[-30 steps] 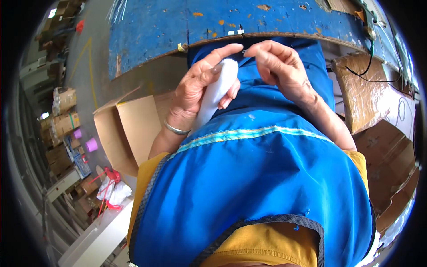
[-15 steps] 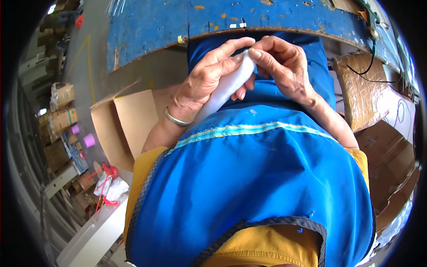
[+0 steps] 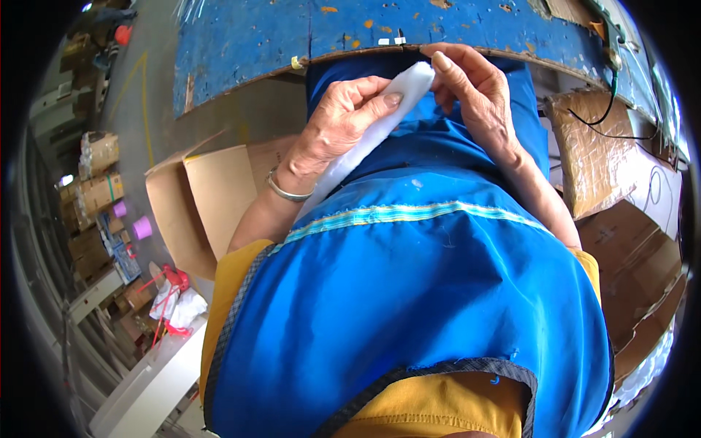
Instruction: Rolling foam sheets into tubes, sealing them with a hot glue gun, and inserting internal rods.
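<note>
My left hand (image 3: 337, 123) grips a long, soft white strip (image 3: 413, 82) that looks like fluffy padding, with the thumb pressed on top. The strip slants from the hand's far end down past the wrist, where its lower part runs beside the forearm above my lap. At its upper tip is my right hand (image 3: 478, 98), its thumb and fingers curled closely together. Whether a bit of the strip or something small sits between those fingertips, I cannot make out. A metal bangle (image 3: 288, 186) circles my left wrist. Beneath both hands lies a blue apron (image 3: 409, 292).
Ahead runs the worn edge of a blue workbench (image 3: 255, 44). An opened cardboard box (image 3: 223, 197) stands at left. To the right are a tape-wrapped package (image 3: 593, 153), a flattened brown carton (image 3: 631, 270) and a black cable (image 3: 612, 102). Purple cups (image 3: 142, 227) stand farther left.
The strip's tip has come free into view, looking blunter and fluffier. My right hand has shifted slightly right, off the tip, and my left hand has slid a little down and left.
</note>
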`<state>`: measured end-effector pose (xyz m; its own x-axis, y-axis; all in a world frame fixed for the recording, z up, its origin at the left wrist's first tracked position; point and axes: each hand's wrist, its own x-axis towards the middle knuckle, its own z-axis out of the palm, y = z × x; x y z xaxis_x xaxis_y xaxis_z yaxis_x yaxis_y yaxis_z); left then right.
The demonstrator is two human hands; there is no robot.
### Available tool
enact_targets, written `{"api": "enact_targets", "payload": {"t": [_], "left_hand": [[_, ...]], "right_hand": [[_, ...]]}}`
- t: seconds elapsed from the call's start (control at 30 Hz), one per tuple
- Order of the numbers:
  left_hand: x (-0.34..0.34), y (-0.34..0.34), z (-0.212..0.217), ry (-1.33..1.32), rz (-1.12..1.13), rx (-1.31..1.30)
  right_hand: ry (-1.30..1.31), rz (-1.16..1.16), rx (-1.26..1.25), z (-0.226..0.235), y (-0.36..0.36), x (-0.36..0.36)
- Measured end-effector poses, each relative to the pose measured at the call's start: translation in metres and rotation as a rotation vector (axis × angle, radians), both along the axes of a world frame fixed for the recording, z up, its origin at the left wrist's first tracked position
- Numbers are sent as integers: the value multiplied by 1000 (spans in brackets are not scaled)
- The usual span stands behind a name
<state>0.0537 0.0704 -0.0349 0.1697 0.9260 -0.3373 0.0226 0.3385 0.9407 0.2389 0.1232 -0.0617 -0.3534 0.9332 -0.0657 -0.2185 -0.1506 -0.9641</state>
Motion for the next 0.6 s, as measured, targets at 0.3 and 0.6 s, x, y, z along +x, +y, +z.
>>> {"api": "enact_targets", "payload": {"t": [0.3,0.6], "left_hand": [[1,-3,-2,43,-54,30],[2,-3,2,-29,23,-26]], "right_hand": [[-178,23,364,-3,-2,1],[-170,100,-32,6,6,8]]}}
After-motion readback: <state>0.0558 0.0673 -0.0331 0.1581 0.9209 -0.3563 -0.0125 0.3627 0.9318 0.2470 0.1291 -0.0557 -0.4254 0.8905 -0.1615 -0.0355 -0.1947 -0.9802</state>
